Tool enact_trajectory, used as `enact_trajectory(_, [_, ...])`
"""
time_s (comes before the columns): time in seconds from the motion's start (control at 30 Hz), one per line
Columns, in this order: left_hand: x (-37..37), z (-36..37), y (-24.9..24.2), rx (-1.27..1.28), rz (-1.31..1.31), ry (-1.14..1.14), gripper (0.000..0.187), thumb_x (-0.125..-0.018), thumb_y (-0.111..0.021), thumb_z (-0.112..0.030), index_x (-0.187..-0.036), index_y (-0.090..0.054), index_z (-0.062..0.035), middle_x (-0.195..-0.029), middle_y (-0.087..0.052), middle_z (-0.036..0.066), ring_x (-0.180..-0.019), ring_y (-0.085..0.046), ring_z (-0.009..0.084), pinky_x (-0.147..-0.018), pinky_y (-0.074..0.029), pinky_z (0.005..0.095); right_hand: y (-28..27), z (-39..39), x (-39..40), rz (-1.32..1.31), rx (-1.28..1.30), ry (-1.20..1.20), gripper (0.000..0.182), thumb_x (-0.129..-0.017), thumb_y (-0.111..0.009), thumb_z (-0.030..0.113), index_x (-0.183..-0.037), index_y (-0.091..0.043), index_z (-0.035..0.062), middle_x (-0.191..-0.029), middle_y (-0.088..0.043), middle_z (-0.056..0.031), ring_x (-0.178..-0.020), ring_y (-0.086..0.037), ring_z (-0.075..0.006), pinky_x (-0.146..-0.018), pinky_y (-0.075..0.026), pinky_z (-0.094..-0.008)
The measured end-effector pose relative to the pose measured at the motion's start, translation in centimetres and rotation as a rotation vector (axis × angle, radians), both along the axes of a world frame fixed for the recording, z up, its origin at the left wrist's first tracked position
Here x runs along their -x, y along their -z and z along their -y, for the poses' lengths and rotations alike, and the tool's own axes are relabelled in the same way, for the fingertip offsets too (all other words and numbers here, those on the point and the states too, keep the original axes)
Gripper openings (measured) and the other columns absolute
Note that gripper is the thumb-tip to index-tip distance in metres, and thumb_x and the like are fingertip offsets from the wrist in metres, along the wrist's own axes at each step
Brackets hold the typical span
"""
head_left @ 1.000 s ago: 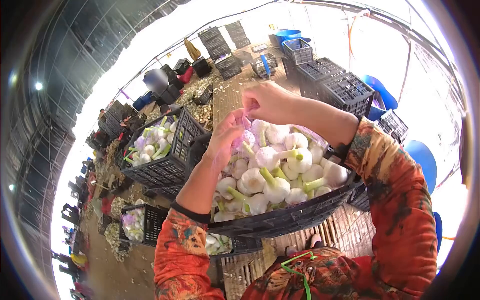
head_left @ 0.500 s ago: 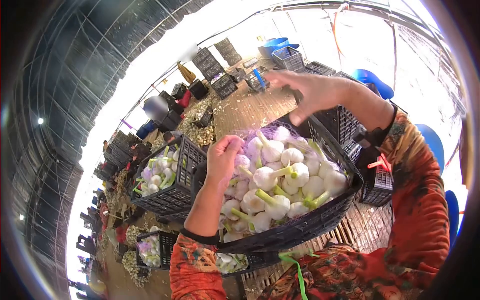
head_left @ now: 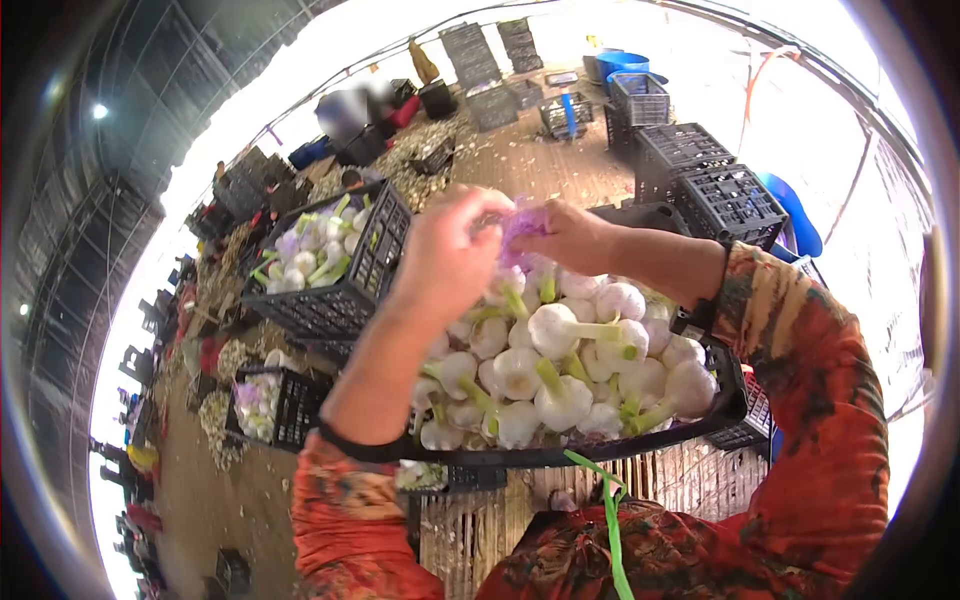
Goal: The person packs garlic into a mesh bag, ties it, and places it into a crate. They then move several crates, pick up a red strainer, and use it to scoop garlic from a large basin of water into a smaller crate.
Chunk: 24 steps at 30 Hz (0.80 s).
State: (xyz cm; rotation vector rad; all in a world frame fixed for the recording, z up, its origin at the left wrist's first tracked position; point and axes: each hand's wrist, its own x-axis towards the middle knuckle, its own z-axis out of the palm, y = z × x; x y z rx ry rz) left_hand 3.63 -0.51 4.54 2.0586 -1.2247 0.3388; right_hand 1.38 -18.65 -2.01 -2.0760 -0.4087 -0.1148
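Both of my hands meet above the far side of a black crate (head_left: 600, 452) full of white garlic bulbs (head_left: 563, 400) with green stems. Purple netting (head_left: 524, 228) is bunched between them. My left hand (head_left: 458, 245) has its fingers curled closed at the left of the netting, partly blurred. From the right, my right hand (head_left: 570, 238) pinches the netting with closed fingers. Below the hands, the bulbs lie heaped up to the crate's rim.
Another black crate of garlic (head_left: 325, 310) stands at the left, with a smaller one (head_left: 290, 410) below it. Stacked black crates (head_left: 730, 200) stand at the right. Blue tubs (head_left: 622, 66) are at the back. People work at the far left.
My right hand has come down from its raised, open position to the netting. My left hand has moved up beside it. The netting is now gathered together, and the camera view has shifted.
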Motion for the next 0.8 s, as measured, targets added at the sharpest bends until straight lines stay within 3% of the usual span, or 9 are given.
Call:
enact_trajectory(0.13, [-0.3,-7.4,-1.2,-0.212,-0.113,-0.027,0.102,-0.061,-0.071,-0.050,-0.132,-0.021,0.0040,-0.135,-0.030,0.022,-0.125,-0.030,0.0297,-0.103,-0.024,0.0371,0.7,1.1,-0.9,0.071,-0.008,0.022,0.025,-0.079,-0.055,0.028,-0.088,-0.063,0.0063,-0.079,-0.064,-0.0090,-0.072,-0.060,-0.0218,-0.067,-0.046,-0.0344])
enact_trajectory(0.23, [0.5,-6.2,2.4,-0.644,0.071,-0.163,0.120,-0.051,-0.068,-0.066,-0.133,-0.016,0.0043,-0.136,-0.024,0.025,-0.128,-0.023,0.0333,-0.105,-0.018,0.0404,-0.6,0.9,0.2,0.046,0.217,0.154,0.028,-0.079,-0.055,0.028,-0.095,-0.061,0.0062,-0.079,-0.063,-0.0109,-0.075,-0.060,-0.0245,-0.068,-0.046,-0.0346])
enact_trajectory(0.37, [0.4,0.2,3.6,-0.548,0.179,-0.043,0.093,-0.069,-0.060,-0.057,-0.131,-0.022,0.0017,-0.132,-0.030,0.024,-0.126,-0.026,0.0349,-0.103,-0.021,0.0407,-2.3,-0.1,2.7,0.224,0.152,0.107,0.019,-0.084,-0.050,0.018,-0.089,-0.060,0.0032,-0.086,-0.057,-0.0123,-0.083,-0.054,-0.0260,-0.081,-0.039,-0.0348])
enact_trajectory(0.43, [-1.5,1.7,4.6,-0.490,0.093,0.094,0.078,-0.070,-0.061,-0.048,-0.123,-0.033,0.0012,-0.127,-0.036,0.023,-0.121,-0.031,0.0362,-0.100,-0.025,0.0412,-1.9,0.5,2.0,0.731,0.599,0.278,0.023,-0.074,-0.051,0.017,-0.092,-0.058,0.0058,-0.097,-0.053,-0.0091,-0.095,-0.050,-0.0246,-0.083,-0.036,-0.0383])
enact_trajectory(0.5, [-2.4,2.5,5.6,-0.431,0.021,0.242,0.063,-0.071,-0.063,-0.040,-0.115,-0.043,0.0007,-0.122,-0.041,0.021,-0.115,-0.037,0.0375,-0.097,-0.028,0.0417,-2.3,1.2,1.5,0.832,0.706,0.304,0.022,-0.072,-0.052,0.016,-0.091,-0.057,0.0071,-0.100,-0.050,-0.0083,-0.097,-0.046,-0.0242,-0.085,-0.034,-0.0390])
enact_trajectory(0.57, [-1.6,2.3,6.8,-0.535,0.345,0.302,0.048,-0.075,-0.056,-0.030,-0.111,-0.047,0.0002,-0.119,-0.043,0.022,-0.111,-0.041,0.0356,-0.094,-0.032,0.0409,-2.5,1.4,1.3,0.931,0.764,0.324,0.023,-0.069,-0.053,0.016,-0.091,-0.057,0.0090,-0.104,-0.046,-0.0075,-0.101,-0.043,-0.0235,-0.087,-0.032,-0.0397])
enact_trajectory(0.67, [1.9,3.4,5.1,-0.140,-0.358,0.140,0.041,-0.083,-0.056,-0.033,-0.108,-0.051,-0.0008,-0.100,-0.053,0.010,-0.090,-0.050,0.0180,-0.081,-0.040,0.0331,-2.2,1.5,-0.4,0.967,0.710,0.231,0.027,-0.072,-0.059,0.023,-0.096,-0.057,0.0104,-0.109,-0.045,-0.0041,-0.107,-0.041,-0.0217,-0.087,-0.033,-0.0385])
enact_trajectory(0.73, [1.3,4.3,6.1,-0.087,-0.200,0.060,0.037,-0.081,-0.060,-0.030,-0.104,-0.057,-0.0017,-0.097,-0.057,0.006,-0.088,-0.052,0.0171,-0.080,-0.041,0.0306,-3.4,1.1,-0.3,0.902,0.845,0.215,0.036,-0.075,-0.063,0.026,-0.105,-0.055,0.0090,-0.117,-0.047,-0.0064,-0.110,-0.043,-0.0201,-0.089,-0.036,-0.0393])
enact_trajectory(0.8, [1.1,5.1,6.8,0.149,-0.515,0.112,0.031,-0.082,-0.059,-0.026,-0.101,-0.059,-0.0015,-0.092,-0.059,0.006,-0.084,-0.054,0.0152,-0.078,-0.042,0.0278,-3.8,1.2,0.7,0.809,0.818,0.148,0.037,-0.074,-0.064,0.026,-0.106,-0.055,0.0089,-0.117,-0.048,-0.0063,-0.110,-0.043,-0.0199,-0.089,-0.036,-0.0389])
